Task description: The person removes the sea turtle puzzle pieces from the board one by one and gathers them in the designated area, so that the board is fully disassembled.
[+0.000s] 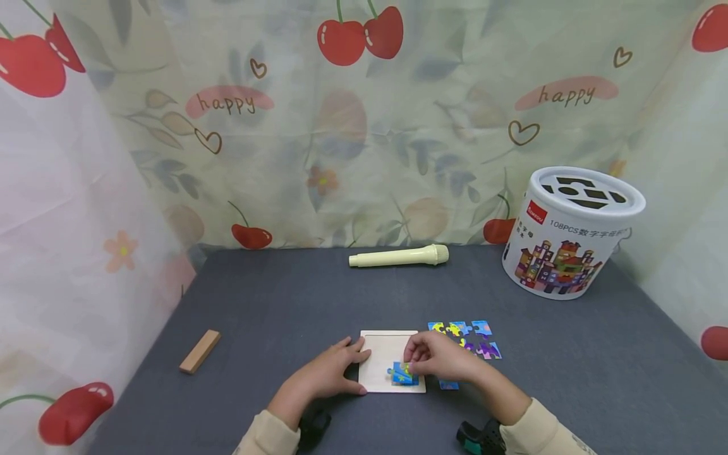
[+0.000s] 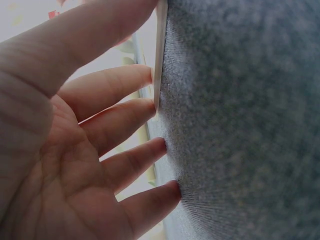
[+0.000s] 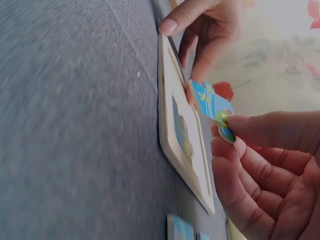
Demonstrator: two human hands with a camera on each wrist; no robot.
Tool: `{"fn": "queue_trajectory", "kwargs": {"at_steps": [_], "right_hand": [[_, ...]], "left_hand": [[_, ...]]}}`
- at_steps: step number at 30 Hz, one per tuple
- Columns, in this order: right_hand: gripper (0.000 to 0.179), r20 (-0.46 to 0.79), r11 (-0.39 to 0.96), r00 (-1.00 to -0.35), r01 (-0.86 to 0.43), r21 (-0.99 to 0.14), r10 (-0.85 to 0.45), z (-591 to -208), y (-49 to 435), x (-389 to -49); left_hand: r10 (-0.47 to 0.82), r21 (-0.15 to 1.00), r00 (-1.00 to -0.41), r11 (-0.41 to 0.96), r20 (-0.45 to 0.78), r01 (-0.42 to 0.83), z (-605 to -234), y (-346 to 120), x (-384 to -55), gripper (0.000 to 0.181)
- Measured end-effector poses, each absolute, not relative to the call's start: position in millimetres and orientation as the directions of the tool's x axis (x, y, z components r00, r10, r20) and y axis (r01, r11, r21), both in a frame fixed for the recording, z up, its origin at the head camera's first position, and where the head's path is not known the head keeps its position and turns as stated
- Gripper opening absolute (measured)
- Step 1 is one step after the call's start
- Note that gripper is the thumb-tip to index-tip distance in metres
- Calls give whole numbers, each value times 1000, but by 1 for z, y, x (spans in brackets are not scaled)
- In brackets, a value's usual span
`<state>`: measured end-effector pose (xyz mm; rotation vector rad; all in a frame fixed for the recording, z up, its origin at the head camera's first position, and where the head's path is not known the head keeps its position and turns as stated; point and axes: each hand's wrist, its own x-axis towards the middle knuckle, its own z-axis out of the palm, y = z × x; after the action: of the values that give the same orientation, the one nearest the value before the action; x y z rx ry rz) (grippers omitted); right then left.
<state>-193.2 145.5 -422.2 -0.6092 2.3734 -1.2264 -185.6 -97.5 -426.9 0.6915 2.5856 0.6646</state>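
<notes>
A square pale wooden puzzle tray (image 1: 375, 370) lies on the table. My left hand (image 1: 330, 370) rests at its left side, thumb and fingertips touching the edge. The left wrist view shows these fingers (image 2: 117, 90) spread and fairly straight. Over the tray's lower right part, my right hand (image 1: 440, 357) pinches a blue puzzle piece with yellow and green marks (image 3: 210, 102) between thumb and fingers, tilted and raised off the tray. Below it, another blue puzzle piece (image 3: 182, 130) lies inside the tray.
Loose puzzle pieces (image 1: 482, 327) lie right of the tray, partly behind the right arm. A wooden block (image 1: 200, 351) is at the left, a cream toy microphone (image 1: 398, 256) at the back. A white lidded bucket (image 1: 563, 253) stands back right. Patterned cloth (image 1: 352, 158) hangs behind.
</notes>
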Motion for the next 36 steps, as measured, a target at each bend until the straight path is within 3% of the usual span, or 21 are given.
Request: {"fn": "queue_trajectory", "kwargs": {"at_steps": [12, 36], "right_hand": [[11, -162, 537, -852, -155, -829, -497, -419, 180, -189], [23, -222, 444, -861, -4, -896, -457, -422, 233, -180]], "left_hand": [[517, 543, -806, 782, -288, 307, -428, -98, -188, 68], [505, 526, -809, 796, -302, 301, -429, -97, -188, 69]]}}
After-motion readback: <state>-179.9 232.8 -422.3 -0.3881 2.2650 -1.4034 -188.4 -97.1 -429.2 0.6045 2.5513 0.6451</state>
